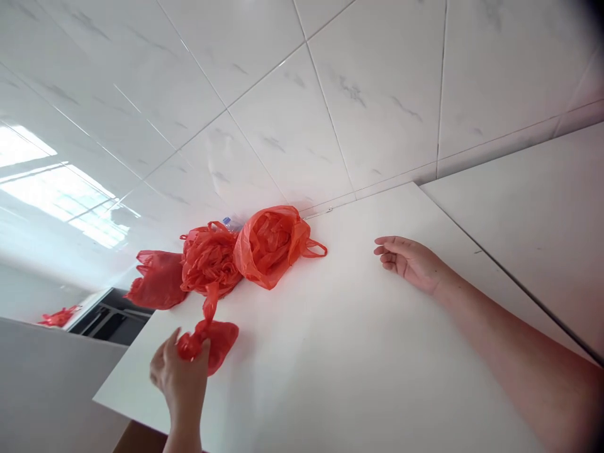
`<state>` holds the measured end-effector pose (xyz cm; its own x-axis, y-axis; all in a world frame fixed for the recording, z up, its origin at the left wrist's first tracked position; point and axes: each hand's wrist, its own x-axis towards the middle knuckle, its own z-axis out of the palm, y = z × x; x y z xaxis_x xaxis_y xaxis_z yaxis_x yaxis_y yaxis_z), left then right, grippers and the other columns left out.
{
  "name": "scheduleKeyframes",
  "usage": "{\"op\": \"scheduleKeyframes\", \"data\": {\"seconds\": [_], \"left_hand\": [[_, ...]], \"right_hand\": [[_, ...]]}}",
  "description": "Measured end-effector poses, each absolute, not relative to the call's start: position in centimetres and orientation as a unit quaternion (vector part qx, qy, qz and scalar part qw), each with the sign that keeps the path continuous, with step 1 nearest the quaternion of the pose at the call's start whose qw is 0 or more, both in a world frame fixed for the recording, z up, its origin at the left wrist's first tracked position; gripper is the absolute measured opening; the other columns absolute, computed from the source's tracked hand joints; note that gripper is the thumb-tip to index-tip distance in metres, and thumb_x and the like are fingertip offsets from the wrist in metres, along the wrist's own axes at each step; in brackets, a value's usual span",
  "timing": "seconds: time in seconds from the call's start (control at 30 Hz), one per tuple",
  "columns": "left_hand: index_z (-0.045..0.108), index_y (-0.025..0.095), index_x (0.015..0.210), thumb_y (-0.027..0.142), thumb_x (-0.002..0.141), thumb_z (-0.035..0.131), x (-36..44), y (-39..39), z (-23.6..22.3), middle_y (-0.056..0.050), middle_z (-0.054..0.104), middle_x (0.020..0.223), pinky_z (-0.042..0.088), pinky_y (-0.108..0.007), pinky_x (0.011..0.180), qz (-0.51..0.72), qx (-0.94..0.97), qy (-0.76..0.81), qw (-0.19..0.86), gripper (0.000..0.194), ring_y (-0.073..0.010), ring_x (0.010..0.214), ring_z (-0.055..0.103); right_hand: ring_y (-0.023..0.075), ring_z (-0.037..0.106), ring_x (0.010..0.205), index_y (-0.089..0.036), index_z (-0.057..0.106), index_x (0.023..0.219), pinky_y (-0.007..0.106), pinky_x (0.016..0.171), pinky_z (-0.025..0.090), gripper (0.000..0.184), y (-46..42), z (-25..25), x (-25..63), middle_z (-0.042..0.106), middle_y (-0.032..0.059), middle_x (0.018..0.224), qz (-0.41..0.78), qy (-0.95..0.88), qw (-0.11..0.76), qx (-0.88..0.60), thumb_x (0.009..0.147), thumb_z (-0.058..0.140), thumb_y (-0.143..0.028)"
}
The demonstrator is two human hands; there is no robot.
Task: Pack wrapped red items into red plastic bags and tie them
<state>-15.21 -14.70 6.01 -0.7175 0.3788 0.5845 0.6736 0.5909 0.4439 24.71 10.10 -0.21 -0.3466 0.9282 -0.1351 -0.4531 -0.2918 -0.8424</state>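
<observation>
At the lower left, my left hand (182, 377) has its thumb and fingers closed on a small red plastic bag (223, 343), whose upper part sticks up from the grip. My right hand (409, 259) is over the right part of the white table with fingers loosely curled, apart from the thumb, and nothing in them. A round, open-topped red bag (271, 245) stuffed with more red plastic rests near the wall. Beside it are a crumpled bundle of red bags (211, 258) and a darker red bag (158, 280) at the table's far left.
The white tabletop (330, 352) meets a second white table (528, 207) at a narrow gap on the right. A glossy tiled wall (377, 94) runs behind. A blue-capped clear bottle (227, 222) shows partly behind the bags. More red plastic (59, 316) lies beyond the left edge.
</observation>
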Motion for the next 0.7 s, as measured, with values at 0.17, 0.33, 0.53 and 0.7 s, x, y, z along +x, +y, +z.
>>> {"op": "scheduleKeyframes", "data": {"seconds": [0.17, 0.33, 0.53, 0.7], "left_hand": [[0.053, 0.022, 0.119, 0.035, 0.077, 0.062, -9.5, -10.0, 7.4, -0.013, 0.036, 0.142, 0.031, -0.053, 0.107, -0.317, -0.488, -0.738, 0.341, 0.045, -0.0327, 0.133, 0.031], [0.048, 0.026, 0.124, 0.029, 0.081, 0.058, -3.6, -1.1, 7.3, -0.01, 0.038, 0.141, 0.04, -0.042, 0.102, -0.331, -0.671, -0.652, 0.122, 0.044, -0.0258, 0.13, 0.038], [0.041, 0.022, 0.131, 0.025, 0.069, 0.068, -2.6, 8.0, 7.2, -0.016, 0.046, 0.134, 0.037, -0.051, 0.098, -0.405, -0.561, -0.722, 0.006, 0.068, -0.0341, 0.126, 0.039], [0.056, 0.02, 0.087, 0.025, 0.082, 0.047, -1.1, 7.9, 6.7, -0.007, 0.058, 0.083, 0.047, -0.043, 0.078, -0.454, -0.517, -0.725, -0.001, 0.011, -0.0238, 0.083, 0.056]], "right_hand": [[0.0117, 0.058, 0.071, -0.021, 0.068, 0.093, 0.024, 0.067, 0.054, 0.016, 10.1, -0.2, 24.5, 0.065, 0.0057, 0.089, 0.726, -0.396, 0.446, -0.343, 0.078, 0.066, -0.026], [0.0122, 0.059, 0.073, -0.021, 0.067, 0.093, 0.025, 0.069, 0.054, 0.017, 10.2, -0.4, 24.7, 0.065, 0.0057, 0.088, 0.739, -0.388, 0.448, -0.32, 0.078, 0.066, -0.027], [0.0125, 0.06, 0.073, -0.021, 0.067, 0.094, 0.025, 0.068, 0.054, 0.018, 10.5, -0.6, 24.9, 0.065, 0.0058, 0.088, 0.756, -0.387, 0.438, -0.295, 0.078, 0.067, -0.029], [0.0134, 0.061, 0.075, -0.021, 0.066, 0.098, 0.027, 0.07, 0.054, 0.024, 10.5, -0.5, 25.0, 0.065, 0.007, 0.093, 0.752, -0.411, 0.427, -0.287, 0.078, 0.068, -0.032]]}}
